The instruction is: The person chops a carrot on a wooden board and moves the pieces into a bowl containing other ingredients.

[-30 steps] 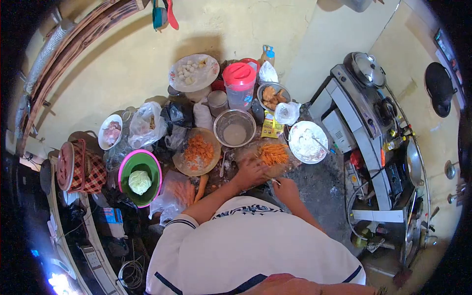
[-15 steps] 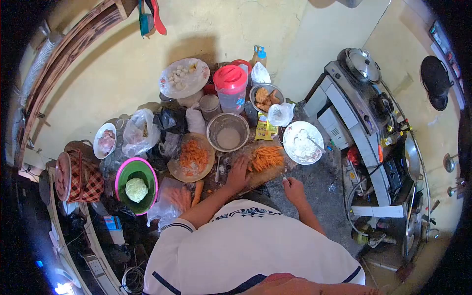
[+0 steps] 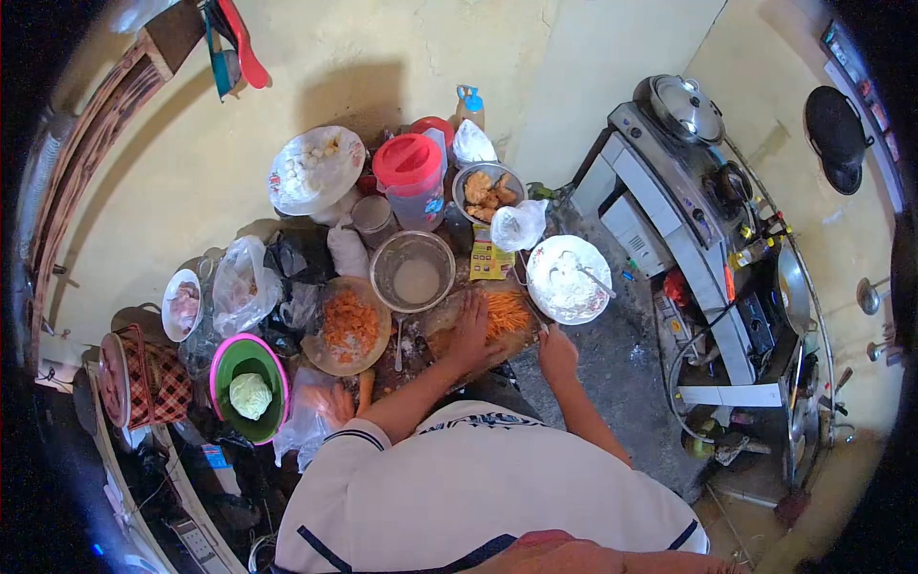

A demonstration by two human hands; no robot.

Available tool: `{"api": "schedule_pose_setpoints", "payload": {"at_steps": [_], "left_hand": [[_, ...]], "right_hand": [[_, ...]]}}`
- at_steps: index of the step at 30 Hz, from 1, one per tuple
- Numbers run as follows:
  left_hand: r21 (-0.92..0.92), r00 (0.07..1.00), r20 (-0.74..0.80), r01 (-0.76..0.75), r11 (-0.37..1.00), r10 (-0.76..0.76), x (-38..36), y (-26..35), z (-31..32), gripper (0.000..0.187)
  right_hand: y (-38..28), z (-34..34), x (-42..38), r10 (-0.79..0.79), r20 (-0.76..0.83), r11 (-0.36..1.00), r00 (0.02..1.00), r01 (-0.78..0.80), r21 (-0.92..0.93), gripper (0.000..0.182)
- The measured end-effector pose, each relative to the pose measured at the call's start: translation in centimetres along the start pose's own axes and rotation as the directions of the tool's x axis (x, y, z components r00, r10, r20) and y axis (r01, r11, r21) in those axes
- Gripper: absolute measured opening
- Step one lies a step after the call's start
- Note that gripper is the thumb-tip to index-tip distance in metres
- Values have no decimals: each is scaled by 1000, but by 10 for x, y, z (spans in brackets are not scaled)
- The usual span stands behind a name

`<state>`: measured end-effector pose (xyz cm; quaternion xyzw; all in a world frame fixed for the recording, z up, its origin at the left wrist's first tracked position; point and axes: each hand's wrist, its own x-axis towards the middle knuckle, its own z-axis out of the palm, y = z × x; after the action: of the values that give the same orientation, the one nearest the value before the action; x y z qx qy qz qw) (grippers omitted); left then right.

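My left hand point(image 3: 469, 337) lies flat, fingers stretched, on the wooden cutting board point(image 3: 442, 342). Its fingertips touch the left end of a pile of carrot sticks point(image 3: 507, 314). To the right of the board, my right hand point(image 3: 557, 354) is closed in a fist; a small bit of something shows at its thumb, too small to name. Just beyond it sits a plate of white flour point(image 3: 569, 282) with a spoon. Left of my left hand are a spoon point(image 3: 399, 349), a plate of chopped carrot point(image 3: 349, 328) and a whole carrot point(image 3: 365, 390).
A metal bowl point(image 3: 413, 272) stands behind the board, near a red-lidded pitcher point(image 3: 409, 172) and a bowl of fried pieces point(image 3: 489, 194). At left, a green basin point(image 3: 225, 368) holds a cabbage point(image 3: 251, 395). A gas stove point(image 3: 665, 167) is at right.
The view has shifted, moving the scene left. My left hand has come against the carrot sticks. My right hand has moved forward, closer to the flour plate and the board's right end.
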<state>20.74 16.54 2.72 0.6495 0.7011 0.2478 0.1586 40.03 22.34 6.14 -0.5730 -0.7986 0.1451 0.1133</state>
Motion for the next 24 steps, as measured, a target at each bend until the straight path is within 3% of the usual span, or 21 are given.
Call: {"api": "schedule_pose_setpoints", "payload": {"at_steps": [8,10,13,15,16,18,21,23,24], "left_hand": [[7,995,-91,-49,999,49,20,11,0,109],[26,989,-131,-73,997,76,23,14,-5,108],[4,975,-174,-142,990,140,27,21,-16,95],[-61,943,-234,-257,964,237,26,19,-28,71],[-52,942,-244,-249,967,229,23,14,-33,71],[-31,934,-236,-283,959,268,-3,1,-41,47],[-150,959,-228,-203,968,166,-43,-17,-78,37],[-51,988,-143,57,997,-64,-69,-29,-109,32],[-1,946,-319,51,999,-49,-84,-56,-107,32]], "right_hand": [[-8,-24,-8,-14,175,995,985,-3,97,28],[-4,-24,-11,-11,150,989,989,-11,146,28],[6,-21,-13,-26,83,975,996,7,223,28],[6,-27,-10,-60,41,966,997,47,253,28],[2,-36,-7,-84,54,954,995,64,294,28],[-2,-42,-7,-124,92,937,988,86,340,28],[-13,-41,6,-275,194,926,942,204,318,33],[-27,-42,10,-334,281,888,900,200,415,35],[-31,-34,13,-356,286,881,890,218,419,35]]}}
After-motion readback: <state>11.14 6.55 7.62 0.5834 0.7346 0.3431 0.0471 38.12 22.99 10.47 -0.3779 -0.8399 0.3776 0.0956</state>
